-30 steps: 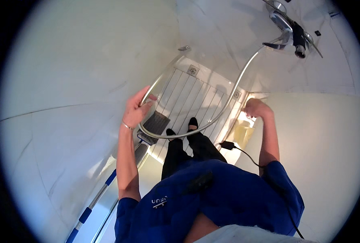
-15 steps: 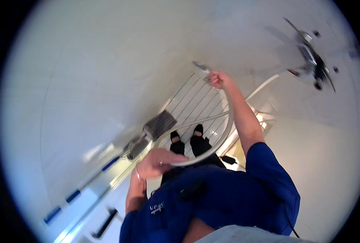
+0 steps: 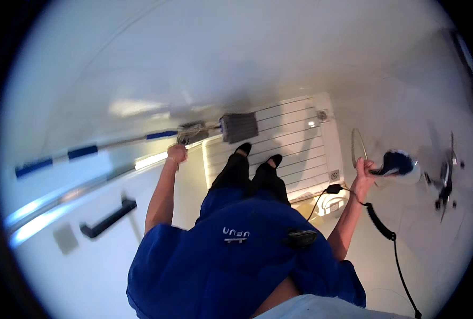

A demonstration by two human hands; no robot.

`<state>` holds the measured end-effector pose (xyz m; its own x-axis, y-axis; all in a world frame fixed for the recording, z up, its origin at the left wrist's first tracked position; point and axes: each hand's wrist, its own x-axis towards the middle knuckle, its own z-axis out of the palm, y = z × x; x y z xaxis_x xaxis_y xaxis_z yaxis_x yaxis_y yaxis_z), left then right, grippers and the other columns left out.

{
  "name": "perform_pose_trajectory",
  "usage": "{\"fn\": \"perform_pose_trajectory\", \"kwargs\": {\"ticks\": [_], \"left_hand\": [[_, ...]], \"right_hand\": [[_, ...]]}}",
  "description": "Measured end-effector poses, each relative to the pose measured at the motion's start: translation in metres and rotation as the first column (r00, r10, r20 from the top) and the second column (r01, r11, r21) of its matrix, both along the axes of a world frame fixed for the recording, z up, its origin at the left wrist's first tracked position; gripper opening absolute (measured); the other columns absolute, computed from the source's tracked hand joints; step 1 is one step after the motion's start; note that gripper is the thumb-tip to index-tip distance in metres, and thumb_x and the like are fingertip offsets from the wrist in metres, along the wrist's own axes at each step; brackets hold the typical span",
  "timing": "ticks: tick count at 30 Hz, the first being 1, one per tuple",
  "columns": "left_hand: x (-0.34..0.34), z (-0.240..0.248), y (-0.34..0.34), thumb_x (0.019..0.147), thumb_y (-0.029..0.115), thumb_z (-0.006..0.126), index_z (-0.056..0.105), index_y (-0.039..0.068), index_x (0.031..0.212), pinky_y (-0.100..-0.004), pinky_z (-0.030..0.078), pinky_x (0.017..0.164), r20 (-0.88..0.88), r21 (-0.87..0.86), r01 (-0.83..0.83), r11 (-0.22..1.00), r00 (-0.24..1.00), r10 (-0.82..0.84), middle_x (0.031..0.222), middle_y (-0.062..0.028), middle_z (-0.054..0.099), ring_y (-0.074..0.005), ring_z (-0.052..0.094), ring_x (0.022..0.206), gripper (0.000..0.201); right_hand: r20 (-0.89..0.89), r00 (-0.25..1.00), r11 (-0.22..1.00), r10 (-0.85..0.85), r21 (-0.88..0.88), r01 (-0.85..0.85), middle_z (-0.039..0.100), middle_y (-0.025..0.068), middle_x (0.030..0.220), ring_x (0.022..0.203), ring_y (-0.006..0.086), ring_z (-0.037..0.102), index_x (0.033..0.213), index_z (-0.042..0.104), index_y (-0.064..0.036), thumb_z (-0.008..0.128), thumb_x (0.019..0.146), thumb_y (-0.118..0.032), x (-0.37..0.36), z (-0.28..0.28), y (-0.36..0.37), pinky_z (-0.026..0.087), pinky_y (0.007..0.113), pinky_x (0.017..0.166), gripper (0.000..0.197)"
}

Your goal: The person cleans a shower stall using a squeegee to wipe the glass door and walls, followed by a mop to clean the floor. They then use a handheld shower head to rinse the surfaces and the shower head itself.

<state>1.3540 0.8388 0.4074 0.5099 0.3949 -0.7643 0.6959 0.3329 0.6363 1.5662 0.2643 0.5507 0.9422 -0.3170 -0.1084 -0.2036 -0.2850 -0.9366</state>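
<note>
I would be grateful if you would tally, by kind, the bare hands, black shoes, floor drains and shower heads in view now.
Bare hands: 2, the left hand and the right hand
Black shoes: 2
Floor drains: 2
Shower head: 1, in the right hand
Total: 7

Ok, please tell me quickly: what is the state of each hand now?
Left hand: cannot tell if open or closed.
Right hand: closed, holding the shower head.
</note>
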Motion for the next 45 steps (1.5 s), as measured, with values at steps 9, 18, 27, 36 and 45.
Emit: {"fn": "perform_pose_trajectory", "kwargs": {"ticks": [9,18,27,36,45], "left_hand": [[0.183,0.040,-0.246,0.078,0.013,0.060,0.057,0.003,0.097,-0.0222,0.046,0.054,0.140,0.010,0.853,0.521,0.515,-0.846,0.078,-0.0033,0.059,-0.0108,0.056,0.065,0.021],[0.337,0.151,-0.602,0.076,0.026,0.059,0.051,0.002,0.108,-0.0342,0.043,0.082,0.513,0.715,0.667,0.209,-0.297,-0.805,0.101,-0.0176,0.057,-0.0307,0.056,0.093,0.041],[0.384,0.142,-0.758,0.077,0.025,0.057,0.052,-0.001,0.089,-0.0344,0.047,0.065,0.432,0.641,0.768,0.014,-0.345,-0.834,0.076,-0.0141,0.060,-0.0242,0.057,0.068,0.030],[0.373,0.201,-0.761,0.067,0.044,0.065,0.031,0.005,0.126,-0.0416,0.037,0.089,0.461,0.877,0.332,0.347,-0.381,-0.801,0.118,-0.0236,0.042,-0.0363,0.044,0.106,0.078],[0.439,0.197,-0.780,0.077,0.013,0.053,0.031,0.007,0.127,-0.0425,0.032,0.094,0.419,0.878,0.459,0.137,-0.599,-0.682,0.126,-0.0271,0.032,-0.0433,0.038,0.111,0.055]], "right_hand": [[0.118,0.680,0.503,-0.724,0.765,0.403,0.047,0.0040,0.063,0.058,0.0157,0.047,0.070,0.044,-0.0085,0.061,0.076,-0.005,-0.161,0.075,-0.070,0.043,0.034,0.062,0.018],[-0.047,0.311,0.259,-0.949,0.442,0.858,0.045,0.0030,0.056,0.044,0.0137,0.045,0.072,0.044,-0.0060,0.064,0.073,-0.005,-0.289,0.037,-0.134,0.039,0.026,0.042,0.020],[0.022,0.244,0.245,-0.970,0.062,0.968,0.048,0.0028,0.057,0.048,0.0132,0.049,0.073,0.049,-0.0032,0.066,0.069,-0.009,-0.330,-0.001,-0.150,0.040,0.025,0.046,0.019],[0.210,0.326,0.276,-0.922,-0.235,0.932,0.041,-0.0022,0.062,0.055,0.0091,0.039,0.078,0.050,-0.0015,0.067,0.066,-0.013,-0.317,0.046,-0.166,0.034,0.024,0.050,0.024],[0.756,0.118,-0.294,-0.644,-0.386,0.874,0.048,0.0104,0.065,0.061,0.0197,0.046,0.074,0.046,0.0009,0.063,0.071,-0.029,-0.194,0.288,-0.271,0.040,0.034,0.058,0.035]]}}
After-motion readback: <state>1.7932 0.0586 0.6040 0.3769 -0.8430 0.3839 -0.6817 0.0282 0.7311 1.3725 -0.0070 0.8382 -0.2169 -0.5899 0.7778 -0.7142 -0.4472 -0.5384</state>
